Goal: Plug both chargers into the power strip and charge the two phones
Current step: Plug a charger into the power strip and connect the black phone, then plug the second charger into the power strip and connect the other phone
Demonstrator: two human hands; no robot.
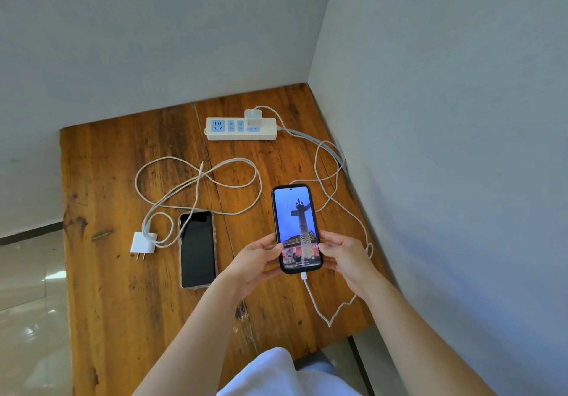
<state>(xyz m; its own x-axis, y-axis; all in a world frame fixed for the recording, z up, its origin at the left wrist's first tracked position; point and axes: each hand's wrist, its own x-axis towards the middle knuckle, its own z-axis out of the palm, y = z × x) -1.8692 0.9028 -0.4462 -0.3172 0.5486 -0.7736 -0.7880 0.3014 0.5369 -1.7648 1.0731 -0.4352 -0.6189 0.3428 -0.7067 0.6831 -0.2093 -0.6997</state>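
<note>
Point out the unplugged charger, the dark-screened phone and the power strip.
unplugged charger (pixel 143 242), head view: on the white adapter body, above its prongs.
dark-screened phone (pixel 197 248), head view: on the middle of the black screen.
power strip (pixel 267 134), head view: on its bare white casing near the right end.

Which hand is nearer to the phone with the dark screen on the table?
Left. The left hand is just right of the dark phone; the right hand is farther right, beyond the lit phone both hands hold.
</note>
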